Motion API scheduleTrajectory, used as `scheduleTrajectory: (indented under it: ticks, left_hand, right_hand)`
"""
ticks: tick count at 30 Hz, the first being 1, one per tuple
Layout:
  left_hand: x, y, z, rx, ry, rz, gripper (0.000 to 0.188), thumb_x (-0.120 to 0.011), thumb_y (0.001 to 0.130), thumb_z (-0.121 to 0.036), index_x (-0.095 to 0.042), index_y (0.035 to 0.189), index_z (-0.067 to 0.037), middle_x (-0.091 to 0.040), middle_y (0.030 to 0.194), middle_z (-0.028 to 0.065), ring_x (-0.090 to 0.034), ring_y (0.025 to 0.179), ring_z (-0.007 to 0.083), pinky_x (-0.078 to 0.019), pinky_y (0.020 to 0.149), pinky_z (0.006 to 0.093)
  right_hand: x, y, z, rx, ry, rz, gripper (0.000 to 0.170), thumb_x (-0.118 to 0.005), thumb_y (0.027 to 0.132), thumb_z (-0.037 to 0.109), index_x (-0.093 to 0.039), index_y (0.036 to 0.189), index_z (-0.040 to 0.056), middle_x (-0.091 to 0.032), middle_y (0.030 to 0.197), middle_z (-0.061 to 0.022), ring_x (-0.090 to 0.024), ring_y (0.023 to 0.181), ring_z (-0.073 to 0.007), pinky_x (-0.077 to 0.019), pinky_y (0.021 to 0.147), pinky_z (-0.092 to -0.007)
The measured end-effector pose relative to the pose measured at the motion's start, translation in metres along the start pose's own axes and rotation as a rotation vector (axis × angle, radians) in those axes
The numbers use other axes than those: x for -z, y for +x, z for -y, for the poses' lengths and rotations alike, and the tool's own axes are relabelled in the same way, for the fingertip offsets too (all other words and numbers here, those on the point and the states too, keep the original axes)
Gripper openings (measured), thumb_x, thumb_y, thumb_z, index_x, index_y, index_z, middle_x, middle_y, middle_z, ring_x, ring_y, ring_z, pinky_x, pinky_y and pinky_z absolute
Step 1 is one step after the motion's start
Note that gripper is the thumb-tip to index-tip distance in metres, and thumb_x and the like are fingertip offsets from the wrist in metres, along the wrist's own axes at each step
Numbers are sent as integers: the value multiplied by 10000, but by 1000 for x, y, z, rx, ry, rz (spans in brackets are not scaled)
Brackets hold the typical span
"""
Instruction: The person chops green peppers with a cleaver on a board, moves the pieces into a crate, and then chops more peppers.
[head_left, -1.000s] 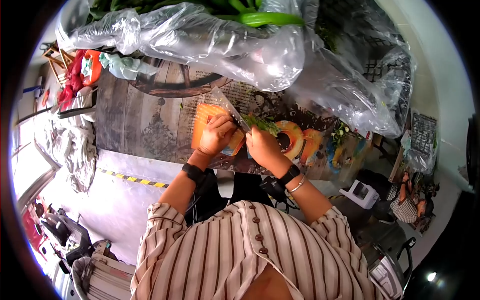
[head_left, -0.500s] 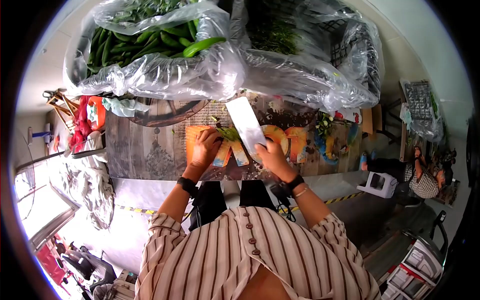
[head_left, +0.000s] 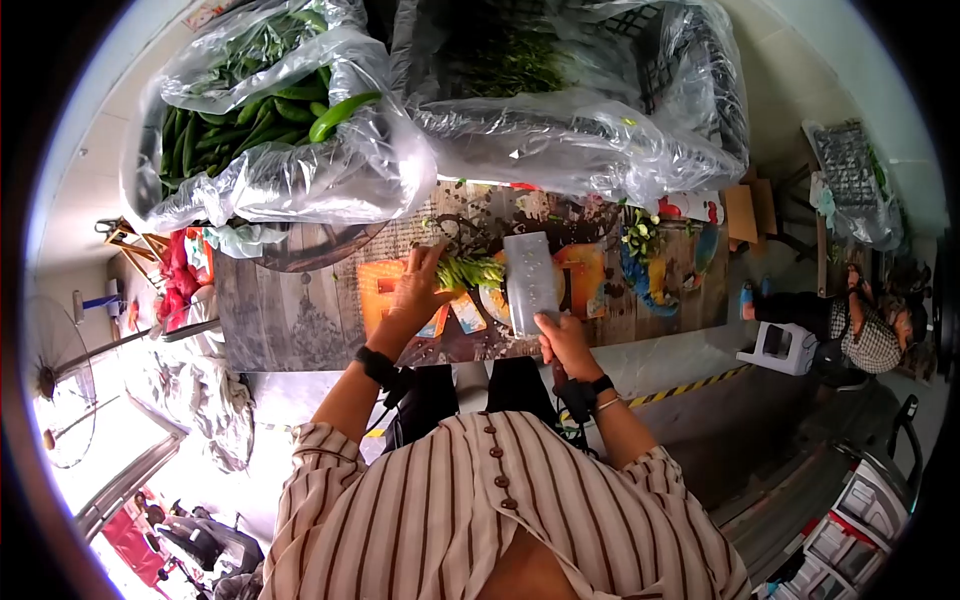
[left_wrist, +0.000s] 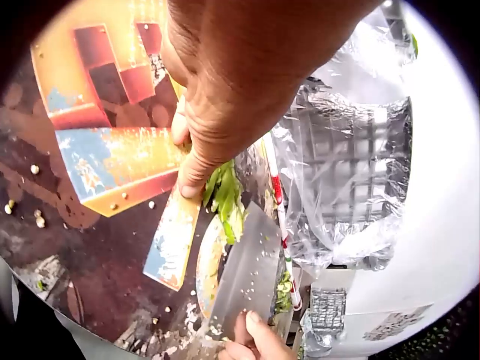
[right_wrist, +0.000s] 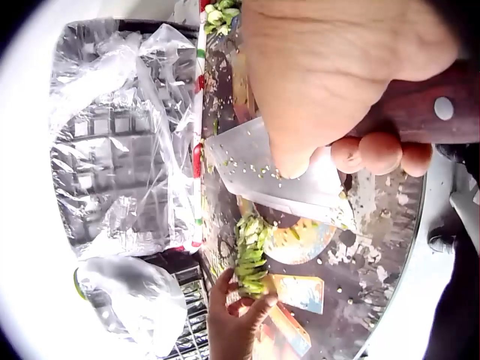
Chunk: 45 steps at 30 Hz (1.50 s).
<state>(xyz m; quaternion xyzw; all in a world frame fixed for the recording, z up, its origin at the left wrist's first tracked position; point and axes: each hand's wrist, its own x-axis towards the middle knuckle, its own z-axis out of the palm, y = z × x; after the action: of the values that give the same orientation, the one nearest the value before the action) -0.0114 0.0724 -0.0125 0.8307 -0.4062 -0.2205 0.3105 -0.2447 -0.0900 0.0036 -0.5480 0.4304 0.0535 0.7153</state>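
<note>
Right now your right hand (head_left: pixel 567 345) holds the cleaver (head_left: pixel 530 283), its fingers clamped round the brown handle (right_wrist: pixel 420 109), with one digit lying along the blade; the handle is mostly covered by your palm, and its far end runs out of the right wrist view. Your left hand (head_left: pixel 408 298) pinches the near end of the bunch of green stalks (head_left: pixel 470 271) between thumb and fingers, though the left wrist view shows little more than your thumb and one fingertip, the other fingers being lost behind the back of the hand. The stalks lie on the patterned table (head_left: pixel 290 325), pointing from that hand toward the cleaver's flat blade, which is dotted with small specks; you can't tell whether their tips touch it, nor whether the blade rests on the table or sits just above it. Near the table's right end is a small heap of chopped greens (head_left: pixel 640 235), cut off at the top of the right wrist view. Beyond the table, green peppers (head_left: pixel 250 125) fill a plastic-lined crate, partly veiled by the sheeting (head_left: pixel 300 185), while the darker greens (head_left: pixel 510 65) in the neighbouring crate are too shadowed to make out.
</note>
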Motion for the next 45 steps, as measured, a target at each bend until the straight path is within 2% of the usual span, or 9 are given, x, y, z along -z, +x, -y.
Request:
scheduleTrajectory:
  ticks: [6,14,16,18,23,31,37,42,45]
  left_hand:
    - [-10,7,-7,78,-37,136,819,-774,692,-154,-337,1379,-66,-428,1220,181,-543,1029,373,-500,845,408]
    - [-22,1,-13,-45,-134,-48,683,-715,685,-27,-412,1297,-44,-457,1162,189,-524,1032,394,-489,849,410]
    - [-28,-1,-13,79,-294,-6,648,-702,690,-17,-434,1280,-43,-474,1124,191,-537,978,393,-487,818,410]
    - [-39,-1,-8,-78,-235,-119,611,-690,698,-10,-451,1259,-37,-485,1094,195,-552,932,371,-490,781,397]
    - [-38,-2,-28,-83,-293,-100,606,-705,677,41,-467,1233,20,-493,1100,170,-582,924,286,-531,687,328]
    - [-18,16,-111,-149,-435,-64,593,-692,711,-23,-458,1256,-18,-493,1139,187,-597,891,351,-525,721,386]
    - [55,68,-207,-335,-377,-96,585,-692,704,6,-463,1242,12,-503,1084,205,-594,903,346,-526,730,366]
    - [119,159,-243,-531,-245,-226,543,-693,699,-65,-500,1201,7,-549,1023,223,-576,909,397,-491,808,403]
    - [151,188,-245,-437,-171,-328,552,-689,724,-98,-495,1232,-5,-566,1106,227,-569,994,392,-479,860,404]
  right_hand:
    - [-24,13,3,-11,-15,77,304,-539,948,279,-519,769,34,-458,566,19,-444,414,-75,-388,387,-249]
    - [-41,26,-5,43,-45,142,366,-544,939,294,-516,706,13,-489,488,-28,-451,348,-118,-363,355,-269]
    - [-38,23,-9,43,-70,155,385,-555,931,311,-509,688,15,-481,467,-29,-460,347,-124,-356,351,-276]
    - [-35,17,-4,-4,-2,200,322,-545,941,303,-515,770,33,-505,548,-18,-474,394,-104,-378,390,-257]
    - [-27,-8,18,74,-46,170,325,-531,947,272,-490,727,37,-473,524,-10,-459,368,-102,-354,361,-256]
    - [13,-59,56,54,-101,54,316,-518,941,237,-466,687,57,-472,538,-5,-468,405,-100,-388,403,-257]
    - [41,-104,161,128,-59,-71,241,-524,923,208,-501,751,39,-492,527,-15,-500,421,-107,-402,400,-260]
    - [50,-88,263,272,7,-116,194,-560,891,198,-490,796,45,-503,558,-49,-492,389,-148,-424,381,-299]
    - [43,-44,314,414,-208,-279,224,-535,907,215,-457,789,41,-490,564,-44,-479,382,-144,-403,364,-301]
